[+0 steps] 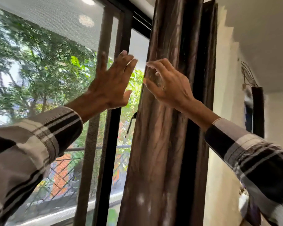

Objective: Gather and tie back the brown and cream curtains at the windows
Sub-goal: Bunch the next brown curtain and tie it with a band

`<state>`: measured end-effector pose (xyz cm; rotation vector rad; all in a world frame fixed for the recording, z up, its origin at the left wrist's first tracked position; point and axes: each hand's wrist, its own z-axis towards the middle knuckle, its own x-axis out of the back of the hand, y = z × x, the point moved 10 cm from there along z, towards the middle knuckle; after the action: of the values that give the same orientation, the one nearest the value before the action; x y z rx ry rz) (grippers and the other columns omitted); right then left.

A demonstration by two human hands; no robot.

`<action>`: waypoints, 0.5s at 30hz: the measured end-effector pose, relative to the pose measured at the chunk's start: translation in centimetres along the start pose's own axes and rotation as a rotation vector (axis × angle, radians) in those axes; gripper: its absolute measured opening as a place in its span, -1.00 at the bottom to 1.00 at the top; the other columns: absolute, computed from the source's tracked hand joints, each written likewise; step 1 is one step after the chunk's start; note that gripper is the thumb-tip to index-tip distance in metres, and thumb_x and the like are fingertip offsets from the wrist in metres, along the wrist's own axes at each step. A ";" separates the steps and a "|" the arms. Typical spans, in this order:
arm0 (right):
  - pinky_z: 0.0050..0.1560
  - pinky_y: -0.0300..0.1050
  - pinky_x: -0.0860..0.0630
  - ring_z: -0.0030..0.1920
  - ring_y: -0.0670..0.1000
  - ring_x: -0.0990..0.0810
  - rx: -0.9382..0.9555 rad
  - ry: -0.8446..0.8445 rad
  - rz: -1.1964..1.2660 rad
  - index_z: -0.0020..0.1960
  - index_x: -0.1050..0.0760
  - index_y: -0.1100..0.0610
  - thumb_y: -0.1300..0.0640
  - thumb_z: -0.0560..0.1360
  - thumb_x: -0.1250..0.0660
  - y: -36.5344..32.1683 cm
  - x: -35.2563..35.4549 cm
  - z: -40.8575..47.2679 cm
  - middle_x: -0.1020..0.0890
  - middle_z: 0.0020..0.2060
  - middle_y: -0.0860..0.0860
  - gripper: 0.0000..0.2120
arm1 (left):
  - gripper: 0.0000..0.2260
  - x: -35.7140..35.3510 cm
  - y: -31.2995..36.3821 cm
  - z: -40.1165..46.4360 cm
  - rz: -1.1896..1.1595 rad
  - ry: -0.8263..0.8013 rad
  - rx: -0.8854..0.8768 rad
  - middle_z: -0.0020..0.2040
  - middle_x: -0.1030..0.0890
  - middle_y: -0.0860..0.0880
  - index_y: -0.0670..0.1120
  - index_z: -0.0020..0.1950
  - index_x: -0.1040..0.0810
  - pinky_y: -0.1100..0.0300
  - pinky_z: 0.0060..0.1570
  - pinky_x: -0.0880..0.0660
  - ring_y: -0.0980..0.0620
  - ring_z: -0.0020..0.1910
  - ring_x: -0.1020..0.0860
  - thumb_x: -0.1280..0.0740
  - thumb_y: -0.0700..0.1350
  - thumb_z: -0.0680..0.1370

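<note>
Up at the window, we see the brown curtain (162, 128) gathered into a tall bunch of folds that hangs just right of the dark window frame (111, 128), with a darker fold of it pressed back against the cream wall (225, 111). Our left hand (112, 84) is raised in front of the frame, fingers straight and spread a little, palm turned toward the curtain; it holds nothing, and we cannot tell whether its fingertips touch the fabric. Our right hand (167, 85) is lifted against the front of the bunch with its fingers (151, 64) curled and the thumb below them, framing a fold; the picture is blurred there, so we cannot say whether they actually pinch the cloth. Both arms wear plaid sleeves (39, 144) in grey, white and black. A thin dark cord (131, 124) dangles beside the curtain's left edge, in front of the glass. Beyond the mesh screen (55, 30) we see green trees (31, 62) and a patch of orange wall. On the wall to the right hangs a dark-framed object (257, 111), too blurred to name.
</note>
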<state>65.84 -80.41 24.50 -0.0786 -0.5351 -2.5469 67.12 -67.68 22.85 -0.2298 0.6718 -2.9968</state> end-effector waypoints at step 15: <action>-0.29 -0.09 -0.56 -0.23 -0.05 -0.61 -0.086 0.031 0.303 0.22 -0.53 0.02 -0.15 0.56 -0.28 17.0 -5.4 -10.5 -0.55 0.11 -0.09 -0.67 | -0.39 -9.2 11.4 2.2 -0.157 -0.091 0.250 0.34 -0.38 -0.09 -0.09 0.42 -0.32 -0.23 0.23 -0.39 -0.11 0.31 -0.40 -0.28 0.15 0.43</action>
<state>79.68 -95.09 20.05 -0.1400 -0.3700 -2.2701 76.83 -78.04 18.74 -0.4190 0.2782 -3.1541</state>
